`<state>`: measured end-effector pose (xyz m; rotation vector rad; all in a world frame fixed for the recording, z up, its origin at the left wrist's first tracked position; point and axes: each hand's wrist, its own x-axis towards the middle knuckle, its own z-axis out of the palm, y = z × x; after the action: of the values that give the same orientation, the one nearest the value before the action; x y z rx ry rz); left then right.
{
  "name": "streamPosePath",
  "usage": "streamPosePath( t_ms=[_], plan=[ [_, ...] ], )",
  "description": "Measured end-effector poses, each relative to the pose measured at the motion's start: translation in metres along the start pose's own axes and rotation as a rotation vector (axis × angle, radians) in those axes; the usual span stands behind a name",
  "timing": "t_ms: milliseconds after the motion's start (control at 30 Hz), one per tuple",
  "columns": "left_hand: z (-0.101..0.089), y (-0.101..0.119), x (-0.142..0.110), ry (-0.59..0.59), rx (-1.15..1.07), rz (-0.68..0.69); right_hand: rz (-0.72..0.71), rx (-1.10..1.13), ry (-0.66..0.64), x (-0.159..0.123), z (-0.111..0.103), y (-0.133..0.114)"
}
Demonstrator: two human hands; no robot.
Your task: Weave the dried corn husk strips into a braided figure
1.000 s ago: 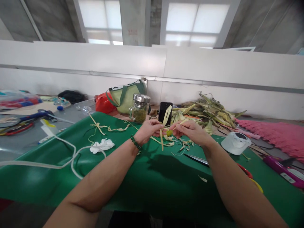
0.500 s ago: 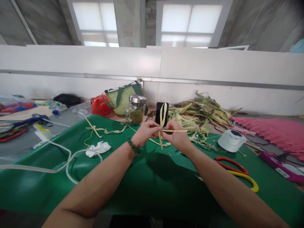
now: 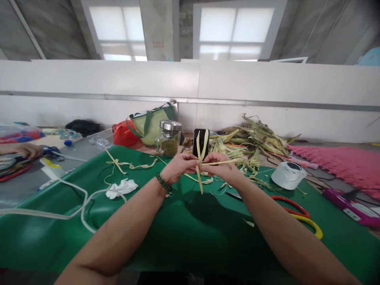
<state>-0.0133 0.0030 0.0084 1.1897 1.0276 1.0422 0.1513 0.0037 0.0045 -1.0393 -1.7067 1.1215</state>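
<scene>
Above a green mat [image 3: 184,229] my two hands meet, pinching pale yellow corn-husk strips [image 3: 201,152]. My left hand [image 3: 178,168], a green bead bracelet on its wrist, is closed on the upright strips, which fork upward and hang down below the fingers. My right hand [image 3: 223,169] is closed on a strip that crosses them and points right. The fingertips of both hands almost touch. A pile of green and yellow corn husks [image 3: 255,138] lies behind my right hand.
A lidded glass jar [image 3: 170,138], a black phone [image 3: 200,142] and a green bag [image 3: 150,122] stand at the back. Scissors with red and yellow handles [image 3: 297,215], a white round device [image 3: 288,175], a white cord [image 3: 74,198], pink fabric [image 3: 338,162]. Another person's hand [image 3: 25,150] rests at far left.
My right hand moved left to meet the left hand and laid a strip across the upright ones. Another person's hand came into view at far left.
</scene>
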Motion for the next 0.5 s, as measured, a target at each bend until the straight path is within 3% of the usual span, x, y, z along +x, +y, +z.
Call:
streamPosePath(
  t_ms=[167,367,500],
  plan=[
    [-0.001,-0.001,0.0,-0.014,-0.001,0.014,-0.008,0.118,0.026,0.002,-0.01,-0.002],
    [0.001,0.0,-0.002,-0.045,-0.004,0.006,-0.07,-0.006,0.078,0.003,-0.014,-0.003],
    [0.0,-0.001,-0.002,-0.072,-0.001,0.012,-0.095,0.029,0.051,0.003,-0.013,-0.003]
  ],
)
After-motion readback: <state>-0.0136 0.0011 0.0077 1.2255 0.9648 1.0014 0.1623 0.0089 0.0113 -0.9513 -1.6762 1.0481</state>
